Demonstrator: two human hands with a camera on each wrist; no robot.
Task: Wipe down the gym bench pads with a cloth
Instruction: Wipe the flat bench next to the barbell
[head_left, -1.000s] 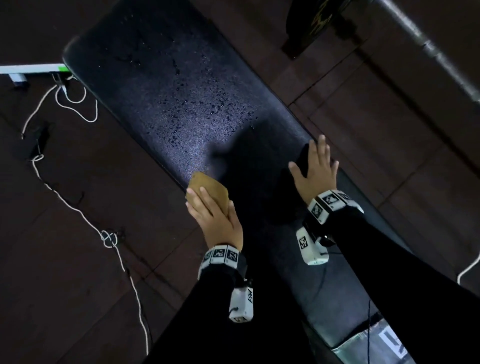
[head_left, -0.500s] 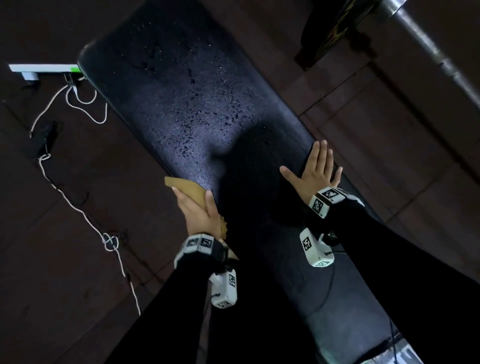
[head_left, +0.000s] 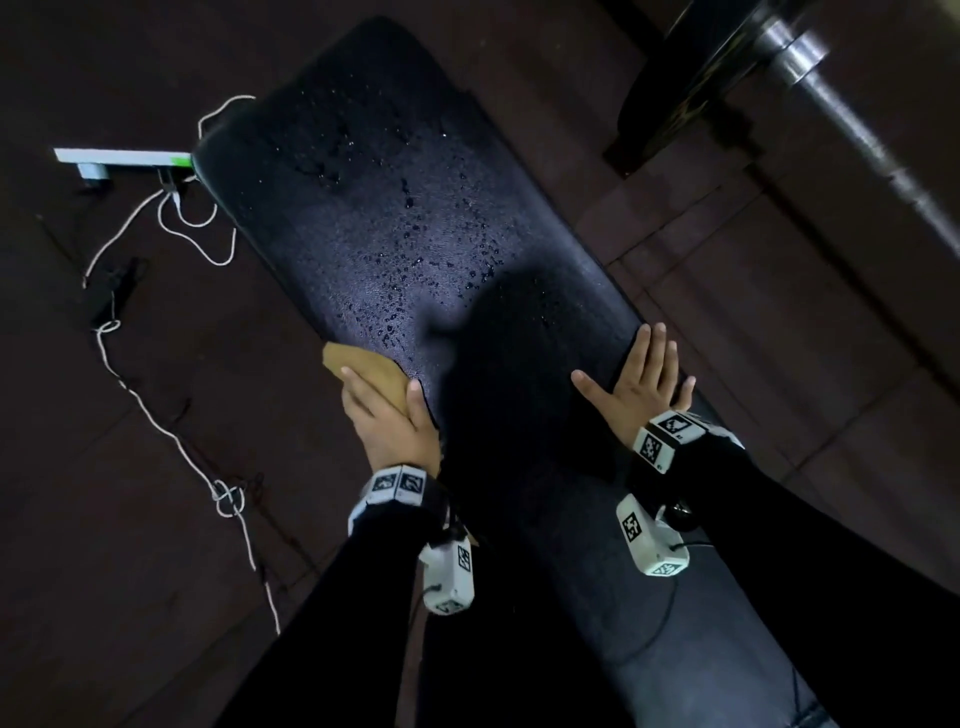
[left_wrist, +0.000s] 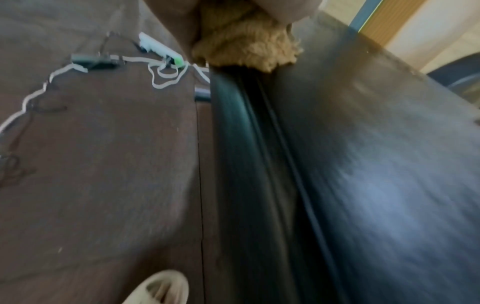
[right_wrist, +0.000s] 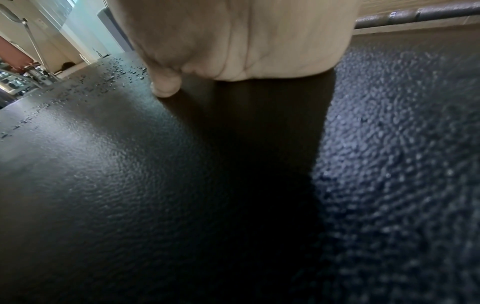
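Observation:
The black gym bench pad (head_left: 415, 208) runs from the far left down to the near right, with water droplets (head_left: 415, 249) scattered over its far half. My left hand (head_left: 384, 415) grips a tan cloth (head_left: 363, 364) at the pad's left edge, thumb on top and fingers down over the side. In the left wrist view the cloth (left_wrist: 246, 49) is bunched under the hand against the pad's side seam (left_wrist: 259, 144). My right hand (head_left: 639, 384) lies flat, fingers spread, on the pad near its right edge; the right wrist view shows the palm (right_wrist: 246, 41) pressed on the textured pad (right_wrist: 130, 185).
A white cord (head_left: 171, 431) snakes over the dark floor to the left, leading to a white power strip (head_left: 119, 158). A barbell (head_left: 857, 130) with a black weight plate (head_left: 691, 78) stands at the far right. A pale shoe (left_wrist: 161, 288) is on the floor beside the bench.
My left hand has slid the cloth from the pad's top out to its left edge, with the fingers now over the side. The right hand stays flat in place.

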